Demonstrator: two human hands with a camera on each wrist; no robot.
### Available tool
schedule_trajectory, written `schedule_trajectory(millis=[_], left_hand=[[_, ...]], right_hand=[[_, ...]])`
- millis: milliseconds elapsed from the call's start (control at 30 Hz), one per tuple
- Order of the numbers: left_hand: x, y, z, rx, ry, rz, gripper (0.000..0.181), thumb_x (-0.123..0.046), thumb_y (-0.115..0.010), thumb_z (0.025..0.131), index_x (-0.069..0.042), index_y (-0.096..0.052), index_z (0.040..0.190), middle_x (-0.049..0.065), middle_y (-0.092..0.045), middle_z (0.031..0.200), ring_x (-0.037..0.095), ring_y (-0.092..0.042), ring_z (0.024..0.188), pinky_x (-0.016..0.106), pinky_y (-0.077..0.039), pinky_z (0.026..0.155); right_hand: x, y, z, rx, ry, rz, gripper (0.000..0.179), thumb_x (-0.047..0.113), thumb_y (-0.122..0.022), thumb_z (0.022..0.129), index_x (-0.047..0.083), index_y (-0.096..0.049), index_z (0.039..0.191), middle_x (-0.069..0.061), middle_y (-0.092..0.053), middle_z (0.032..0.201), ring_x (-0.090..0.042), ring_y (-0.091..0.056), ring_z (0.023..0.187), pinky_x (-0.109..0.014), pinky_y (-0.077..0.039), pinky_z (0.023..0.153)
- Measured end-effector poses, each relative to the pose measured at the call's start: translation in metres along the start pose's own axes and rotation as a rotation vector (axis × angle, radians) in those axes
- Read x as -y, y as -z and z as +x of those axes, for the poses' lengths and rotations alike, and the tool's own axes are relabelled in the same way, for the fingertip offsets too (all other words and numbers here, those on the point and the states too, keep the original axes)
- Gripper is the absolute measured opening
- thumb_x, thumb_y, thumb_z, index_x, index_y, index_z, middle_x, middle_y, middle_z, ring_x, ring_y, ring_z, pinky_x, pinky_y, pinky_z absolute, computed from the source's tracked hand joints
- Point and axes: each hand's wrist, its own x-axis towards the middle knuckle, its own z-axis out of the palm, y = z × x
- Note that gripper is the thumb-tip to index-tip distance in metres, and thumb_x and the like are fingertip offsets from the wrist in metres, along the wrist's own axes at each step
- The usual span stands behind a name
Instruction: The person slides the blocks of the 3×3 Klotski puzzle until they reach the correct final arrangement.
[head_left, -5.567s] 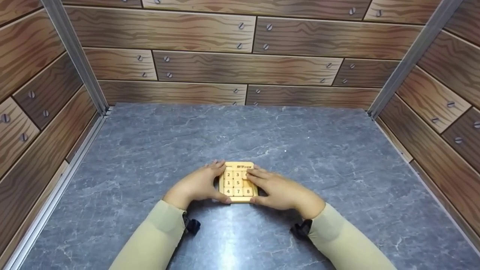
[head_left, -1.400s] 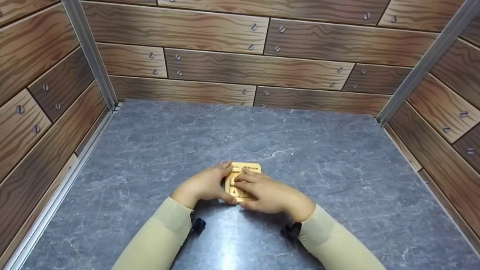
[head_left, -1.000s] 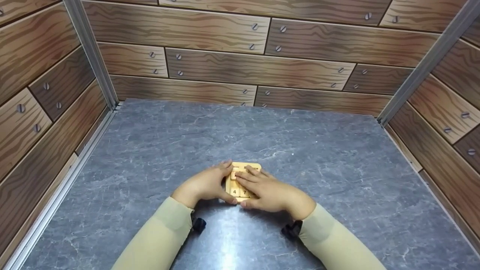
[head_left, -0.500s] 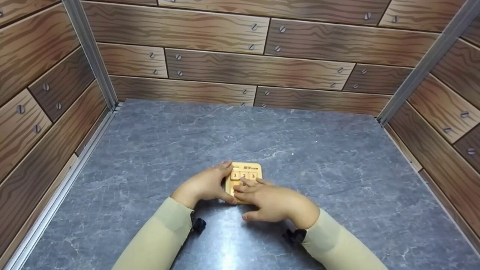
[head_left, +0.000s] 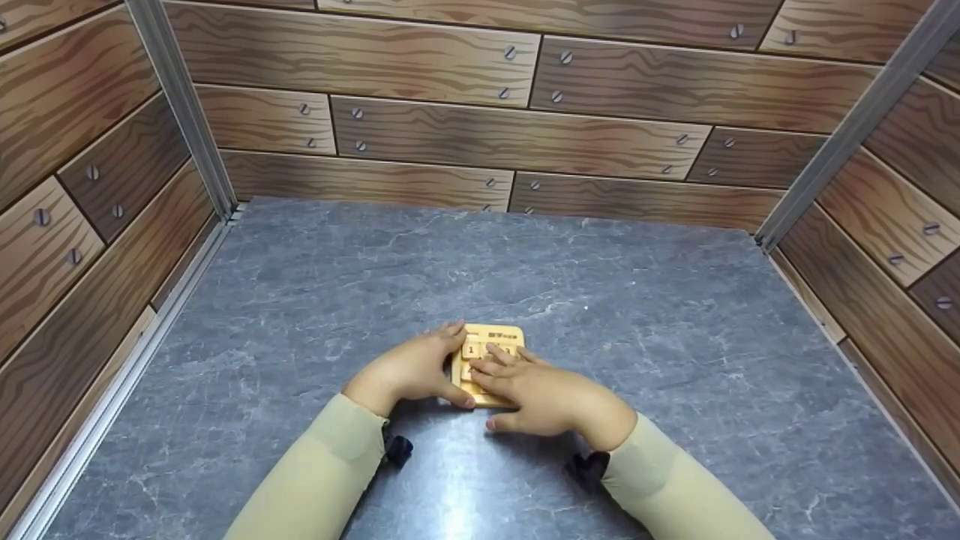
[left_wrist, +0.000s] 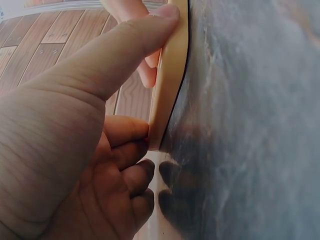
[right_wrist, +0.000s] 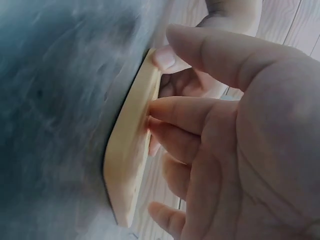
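A yellow number slide puzzle (head_left: 489,400) lies flat on the table. My left hand (head_left: 409,367) grips its left side, the thumb at the near corner and fingers at the far corner. My right hand (head_left: 551,395) lies over the right part, its fingertips pressing on the tiles. In the right wrist view the index and middle fingers touch the top face of the puzzle (right_wrist: 125,155); the thumb (right_wrist: 200,47) is off it. Tile 1 (head_left: 471,351) shows at the top left and tile 3 is partly visible; the right hand hides most others.
A grey marbled tabletop (head_left: 337,270) extends around the puzzle. Wood-patterned walls (head_left: 420,127) with metal corner posts (head_left: 184,112) enclose the back and both sides. Black wrist straps (head_left: 589,469) sit at the sleeve cuffs.
Top row went from 2, 3 and a covered tile to 1, 2, 3. The right fingers drew nearer half a second ago, then slid slightly away again. The left hand keeps its grip.
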Motion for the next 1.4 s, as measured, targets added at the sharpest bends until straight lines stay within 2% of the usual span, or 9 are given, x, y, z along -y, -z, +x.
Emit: schedule_trajectory(millis=[267, 400, 567, 733, 900, 1133, 1267, 1400], left_hand=[[-0.002, 0.0, 0.003, 0.015, 0.0, 0.002, 0.123, -0.044, -0.101, 0.083, -0.004, -0.033, 0.177, 0.012, -0.022, 0.19, 0.037, -0.023, 0.177, 0.055, -0.018, 0.147], [0.0, 0.002, 0.004, 0.008, 0.018, 0.009, 0.124, -0.045, -0.102, 0.082, -0.006, -0.033, 0.177, 0.009, -0.022, 0.19, 0.036, -0.023, 0.177, 0.054, -0.018, 0.147], [0.002, 0.006, 0.005, 0.005, 0.015, 0.01, 0.123, -0.045, -0.102, 0.082, -0.005, -0.034, 0.177, 0.009, -0.022, 0.19, 0.035, -0.024, 0.177, 0.053, -0.019, 0.147], [0.004, 0.009, 0.002, 0.007, 0.029, 0.009, 0.123, -0.044, -0.102, 0.083, -0.006, -0.033, 0.177, 0.009, -0.022, 0.19, 0.034, -0.024, 0.177, 0.052, -0.02, 0.147], [0.005, 0.01, -0.001, -0.004, 0.026, 0.004, 0.123, -0.044, -0.102, 0.082, -0.006, -0.034, 0.177, 0.008, -0.022, 0.19, 0.036, -0.024, 0.177, 0.054, -0.02, 0.147], [0.003, 0.004, -0.001, 0.005, 0.032, 0.019, 0.124, -0.046, -0.102, 0.081, -0.009, -0.033, 0.178, 0.005, -0.021, 0.19, 0.036, -0.024, 0.177, 0.056, -0.019, 0.147], [0.001, 0.002, 0.0, 0.006, 0.026, 0.025, 0.125, -0.046, -0.102, 0.08, -0.009, -0.034, 0.177, 0.006, -0.022, 0.19, 0.037, -0.024, 0.177, 0.057, -0.018, 0.147], [0.0, 0.0, 0.0, -0.001, 0.023, 0.028, 0.124, -0.046, -0.102, 0.08, -0.008, -0.034, 0.177, 0.007, -0.023, 0.19, 0.038, -0.025, 0.176, 0.058, -0.019, 0.146]], right_hand=[[-0.011, 0.001, 0.0, -0.032, 0.004, 0.008, 0.082, 0.055, -0.067, 0.11, 0.021, -0.037, 0.178, 0.003, -0.025, 0.189, -0.03, -0.011, 0.18, -0.065, -0.005, 0.146], [-0.011, 0.008, -0.003, -0.058, 0.012, 0.017, 0.083, 0.054, -0.068, 0.11, 0.019, -0.037, 0.178, 0.0, -0.024, 0.19, -0.031, -0.013, 0.18, -0.064, -0.01, 0.147], [-0.013, 0.012, -0.011, -0.144, 0.042, -0.01, 0.074, 0.045, -0.068, 0.111, 0.013, -0.046, 0.174, -0.01, -0.037, 0.186, -0.039, -0.028, 0.176, -0.066, -0.023, 0.144], [-0.013, 0.005, -0.018, -0.13, 0.079, -0.043, 0.065, 0.041, -0.07, 0.11, 0.01, -0.057, 0.166, -0.014, -0.045, 0.181, -0.042, -0.038, 0.171, -0.065, -0.031, 0.141], [-0.01, -0.002, -0.018, -0.102, 0.074, -0.049, 0.066, 0.042, -0.071, 0.109, 0.008, -0.059, 0.164, -0.012, -0.042, 0.183, -0.038, -0.033, 0.174, -0.061, -0.029, 0.143], [-0.007, -0.013, -0.017, -0.115, 0.062, -0.049, 0.075, 0.048, -0.073, 0.107, 0.009, -0.055, 0.167, -0.008, -0.04, 0.185, -0.036, -0.027, 0.176, -0.061, -0.029, 0.143], [-0.005, -0.019, -0.018, -0.109, 0.072, -0.053, 0.085, 0.057, -0.072, 0.105, 0.011, -0.049, 0.172, -0.005, -0.037, 0.186, -0.034, -0.021, 0.178, -0.061, -0.026, 0.144], [-0.003, -0.022, -0.019, -0.069, 0.063, -0.055, 0.096, 0.067, -0.07, 0.103, 0.014, -0.039, 0.177, -0.003, -0.028, 0.19, -0.032, -0.012, 0.18, -0.061, -0.02, 0.146]])
